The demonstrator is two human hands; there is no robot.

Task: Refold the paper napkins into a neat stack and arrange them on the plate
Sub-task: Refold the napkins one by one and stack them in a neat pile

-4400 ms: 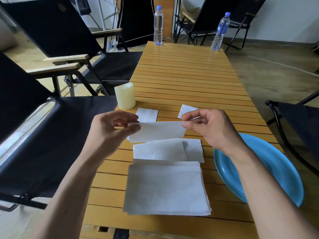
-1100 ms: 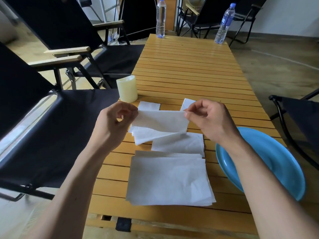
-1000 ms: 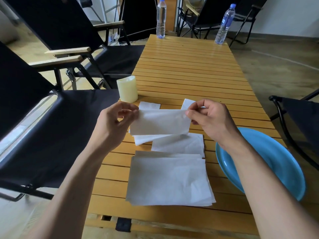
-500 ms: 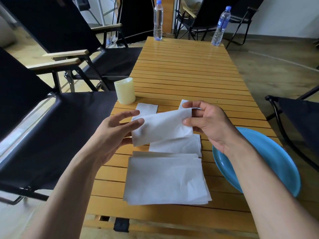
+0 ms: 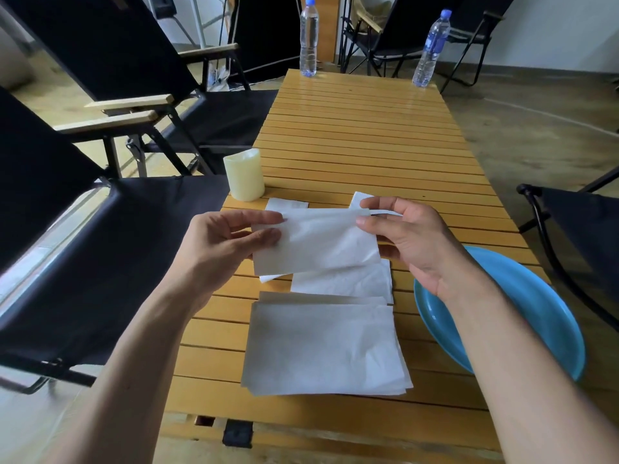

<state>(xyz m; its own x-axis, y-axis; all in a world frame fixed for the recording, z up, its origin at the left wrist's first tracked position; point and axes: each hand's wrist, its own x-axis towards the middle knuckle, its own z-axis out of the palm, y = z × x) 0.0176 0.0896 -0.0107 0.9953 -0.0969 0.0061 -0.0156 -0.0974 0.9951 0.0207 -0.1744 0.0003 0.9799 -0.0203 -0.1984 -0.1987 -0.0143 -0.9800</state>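
Slatted wood table [image 5: 368, 139]. Napkin stack [image 5: 321, 346] nearer than the grip, loose napkins [image 5: 348, 279] directly under it, blue plate [image 5: 529, 296] to its right, candle [image 5: 244, 174] beyond-left, left bottle [image 5: 308, 38] and right bottle [image 5: 430, 48] at far edge.

Single wide-angle view from a camera on the person's head, facing forward and tilted down along a slatted wooden table [image 5: 351, 135]. The camera sits close above the table's near end. Both forearms enter from the bottom corners, and the left hand [image 5: 227, 242] and right hand [image 5: 415, 242] meet near the middle of the frame, pinching a napkin [image 5: 315, 246] between them. Beyond the hands, the table recedes to water bottles [image 5: 308, 38] at its far end. Black folding chairs [image 5: 100, 249] fill the edge left of the left hand. A blue plate [image 5: 536, 313] lies right of the right hand.
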